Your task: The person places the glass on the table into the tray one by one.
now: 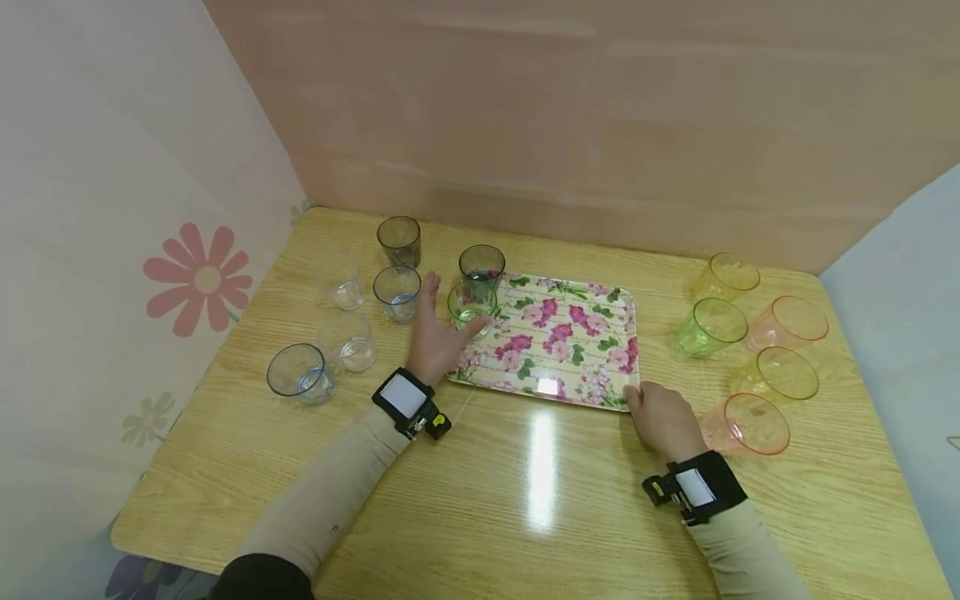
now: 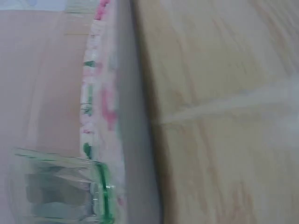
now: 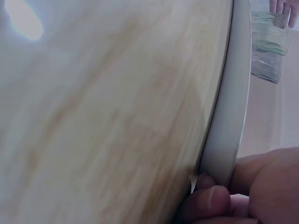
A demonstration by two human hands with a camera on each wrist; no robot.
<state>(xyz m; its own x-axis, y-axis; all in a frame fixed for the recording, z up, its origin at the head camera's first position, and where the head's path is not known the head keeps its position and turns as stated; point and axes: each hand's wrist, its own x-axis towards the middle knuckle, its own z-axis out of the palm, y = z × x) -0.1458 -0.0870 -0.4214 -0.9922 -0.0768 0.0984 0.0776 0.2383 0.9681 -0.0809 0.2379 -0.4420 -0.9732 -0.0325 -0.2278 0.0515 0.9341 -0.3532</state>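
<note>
A flowered tray [image 1: 558,342] lies in the middle of the wooden table. My right hand [image 1: 667,421] pinches its near right corner, the thumb over the rim and the fingers [image 3: 205,203] curled beneath. At the tray's left end stands a green glass [image 1: 472,304], upright, also visible in the left wrist view. Beside this glass is my left hand [image 1: 437,342], its fingers straight and spread and its thumb pointing across the glass's near side. A dark grey glass [image 1: 482,262] stands just behind the green one, at the tray's back left corner.
Left of the tray are a dark glass [image 1: 399,242], a bluish glass [image 1: 397,293], a blue-rimmed glass [image 1: 300,375] and clear glasses [image 1: 348,342]. To the right stand yellow [image 1: 776,375], green [image 1: 710,327] and pink glasses [image 1: 750,425]. A draped wall [image 1: 562,125] borders the table's back.
</note>
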